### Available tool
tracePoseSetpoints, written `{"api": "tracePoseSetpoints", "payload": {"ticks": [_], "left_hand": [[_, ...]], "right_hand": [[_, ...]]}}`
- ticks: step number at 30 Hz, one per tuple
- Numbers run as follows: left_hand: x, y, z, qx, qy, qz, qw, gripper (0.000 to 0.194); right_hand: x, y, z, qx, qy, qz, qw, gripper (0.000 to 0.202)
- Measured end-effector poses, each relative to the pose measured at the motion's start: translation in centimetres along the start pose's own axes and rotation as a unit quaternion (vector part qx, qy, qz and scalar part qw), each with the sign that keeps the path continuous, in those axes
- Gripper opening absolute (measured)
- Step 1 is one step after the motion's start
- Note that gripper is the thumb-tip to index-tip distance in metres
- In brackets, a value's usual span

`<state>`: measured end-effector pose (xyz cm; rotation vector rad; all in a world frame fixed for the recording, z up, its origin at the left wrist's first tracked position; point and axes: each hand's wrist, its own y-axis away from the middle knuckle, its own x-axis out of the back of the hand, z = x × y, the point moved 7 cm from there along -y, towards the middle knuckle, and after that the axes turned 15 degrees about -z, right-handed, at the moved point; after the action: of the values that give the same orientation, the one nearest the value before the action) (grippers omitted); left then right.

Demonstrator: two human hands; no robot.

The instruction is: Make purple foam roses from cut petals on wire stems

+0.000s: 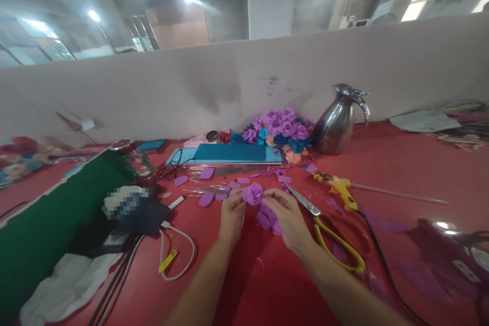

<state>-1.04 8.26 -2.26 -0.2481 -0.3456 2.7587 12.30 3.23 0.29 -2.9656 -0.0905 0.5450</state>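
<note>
A purple paper flower [252, 193] is held between my two hands above the red table [248, 285]. My left hand [233, 210] is closed at the flower's left side, around its base or stem. On the right, the fingers of my right hand [284, 209] are pinched together by the flower's edge; whether a petal sits between them is too small to tell. Purple paper petals [263, 220] lie just below the flower, and more cut pieces [207, 199] are scattered to the left. Scissors with yellow handles [338, 247] rest right of my right hand.
A yellow glue gun [344, 191] with a black cord lies at the right. Behind are a steel jug [336, 122], a heap of paper flowers [282, 127], blue sheets [233, 153] and glasses [176, 164]. A green panel [46, 219], glass jar [139, 163] and white cable [193, 252] are left.
</note>
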Motion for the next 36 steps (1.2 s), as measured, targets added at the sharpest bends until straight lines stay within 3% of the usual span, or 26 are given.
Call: {"api": "tracePoseSetpoints", "payload": {"ticks": [3,12,18,28,36], "left_hand": [[-0.4,0.0,-0.2,0.009,0.029,-0.024,0.999,0.006],[-1.0,0.0,0.1,0.019,0.048,-0.027,0.998,0.008],[-1.4,0.0,-0.1,0.048,0.074,-0.034,0.995,0.011],[-0.5,0.3,-1.4,0.086,0.123,0.015,0.989,0.015],[-1.3,0.3,-1.1,0.082,0.112,-0.039,0.990,0.015]], "right_hand": [[-0.2,0.1,0.4,-0.005,-0.019,-0.001,1.000,0.013],[-0.6,0.1,1.2,-0.028,-0.056,-0.017,0.998,0.012],[-0.4,0.2,0.6,0.000,0.027,-0.002,1.000,0.013],[0.2,0.3,0.9,0.005,0.010,0.032,0.999,0.013],[0.3,-0.1,1.8,-0.049,-0.050,0.020,0.997,0.013]]}}
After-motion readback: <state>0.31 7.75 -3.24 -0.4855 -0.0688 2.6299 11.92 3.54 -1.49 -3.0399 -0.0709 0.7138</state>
